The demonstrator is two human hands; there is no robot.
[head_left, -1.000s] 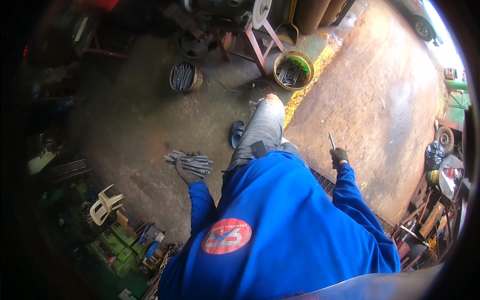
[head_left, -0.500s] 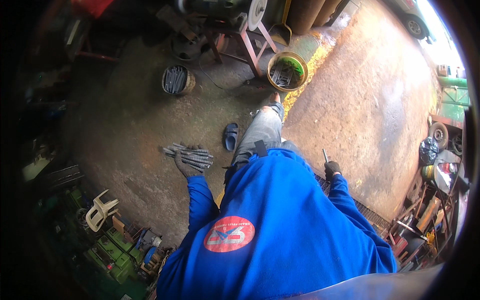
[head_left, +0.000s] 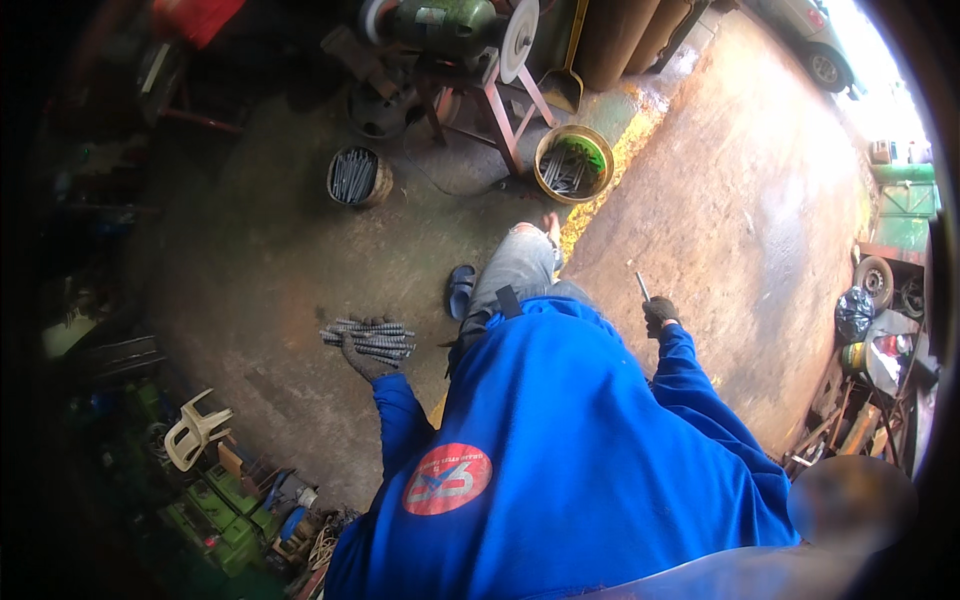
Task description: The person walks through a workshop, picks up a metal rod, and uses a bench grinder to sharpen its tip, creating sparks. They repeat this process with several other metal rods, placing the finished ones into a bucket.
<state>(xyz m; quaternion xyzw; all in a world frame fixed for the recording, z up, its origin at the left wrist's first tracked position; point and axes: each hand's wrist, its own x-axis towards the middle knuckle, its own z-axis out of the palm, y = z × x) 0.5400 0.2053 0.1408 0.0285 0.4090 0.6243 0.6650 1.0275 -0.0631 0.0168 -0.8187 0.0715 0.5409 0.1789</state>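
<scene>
Gloved in grey, my left hand (head_left: 365, 362) is closed around a bundle of short ribbed or threaded metal rods (head_left: 367, 340), lying sideways across the palm. My right hand (head_left: 659, 314), also in a dark glove, grips one thin metal rod (head_left: 642, 286) that points forward and slightly left. Beyond my bare foot (head_left: 552, 226) stands a yellowish bucket (head_left: 542, 183) with metal rods and something bright green in it. Further left is another bucket (head_left: 380, 184) full of grey rods.
A green bench grinder (head_left: 440, 25) stands on a reddish stand (head_left: 492, 120) ahead. A dark blue slipper (head_left: 461, 290) lies left of my leg. At the left is a beige plastic chair (head_left: 197, 430); at the right are a wheel (head_left: 873, 283) and scrap. A yellow line (head_left: 630, 145) crosses the floor.
My right hand has moved forward with its rod, and my left hand slightly left with the bundle. The buckets sit lower in view. A blurred round shape has appeared at the lower right.
</scene>
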